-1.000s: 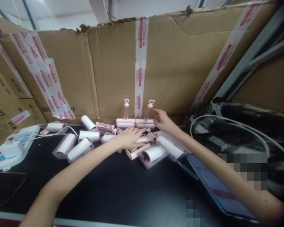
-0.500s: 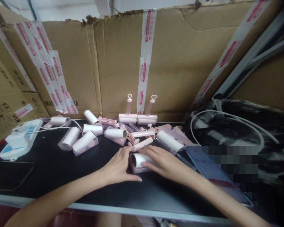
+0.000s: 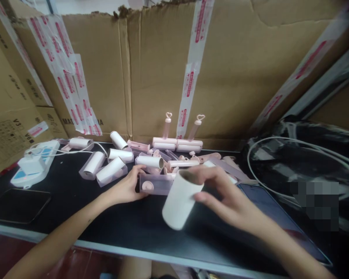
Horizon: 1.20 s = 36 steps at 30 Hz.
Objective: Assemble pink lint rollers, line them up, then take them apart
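A white roll with a hollow core hangs tilted above the black table, its rim pinched between the thumb and fingers of my right hand. To its left, my left hand grips the left end of a translucent pinkish case, which has a round pale disc inside near that end. The roll hides the case's right end. Just behind lie another white roll in a clear case and several pink plastic parts.
More white rolls in cases lie at left-centre. Two pink pieces with heart-topped handles stand by the cardboard wall. A power strip and phone are left, a tablet and cable right.
The white roll has come out of its case and up in my right hand. My left hand has moved left and now holds the case. The camera view has shifted slightly.
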{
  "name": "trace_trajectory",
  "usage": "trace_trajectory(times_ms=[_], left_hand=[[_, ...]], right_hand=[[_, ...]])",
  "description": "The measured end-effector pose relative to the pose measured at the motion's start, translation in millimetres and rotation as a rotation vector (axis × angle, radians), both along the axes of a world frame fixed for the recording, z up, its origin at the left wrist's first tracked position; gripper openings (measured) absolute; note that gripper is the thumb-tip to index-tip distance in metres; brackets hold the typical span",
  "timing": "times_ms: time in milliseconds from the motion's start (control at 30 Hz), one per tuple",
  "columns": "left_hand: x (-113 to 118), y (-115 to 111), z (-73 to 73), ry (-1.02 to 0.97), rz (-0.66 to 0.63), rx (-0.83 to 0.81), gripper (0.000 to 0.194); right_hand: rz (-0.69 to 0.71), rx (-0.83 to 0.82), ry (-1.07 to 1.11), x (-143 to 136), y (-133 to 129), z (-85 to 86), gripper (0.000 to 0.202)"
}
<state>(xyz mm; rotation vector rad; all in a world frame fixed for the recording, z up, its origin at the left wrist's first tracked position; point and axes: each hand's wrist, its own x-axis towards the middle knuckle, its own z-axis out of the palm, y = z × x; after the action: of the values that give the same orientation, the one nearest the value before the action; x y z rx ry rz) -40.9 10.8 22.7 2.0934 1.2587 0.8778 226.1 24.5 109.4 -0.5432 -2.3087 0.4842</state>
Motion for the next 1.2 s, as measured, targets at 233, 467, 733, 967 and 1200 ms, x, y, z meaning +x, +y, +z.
trace_trajectory(times_ms=[233,467,733,967,1200], left_hand=[[-9,-19,25.0,0.088,-0.151,0.078,0.129],[34,-43,-6.6,-0.196,-0.141,-0.055,0.09],[41,-38,-9.7,-0.244,-0.102,-0.185,0.061],[40,-37,-10.7,-0.248,-0.127,-0.172,0.063],[40,-37,-13.8,-0.211,-0.116,-0.164,0.063]], right_hand=[[0.102,-0.223,-0.326,-14,-18,-17.3,0.018],[0.159,0.193,-0.446,-56,51,-15.3,0.019],[0.415,0.208,-0.609,-85,80,-17.6,0.022],[0.113,-0.608,-0.162,-34,35,-5.3,0.036],[0.017,-0.358,-0.102,-31,-4,-29.7,0.023]])
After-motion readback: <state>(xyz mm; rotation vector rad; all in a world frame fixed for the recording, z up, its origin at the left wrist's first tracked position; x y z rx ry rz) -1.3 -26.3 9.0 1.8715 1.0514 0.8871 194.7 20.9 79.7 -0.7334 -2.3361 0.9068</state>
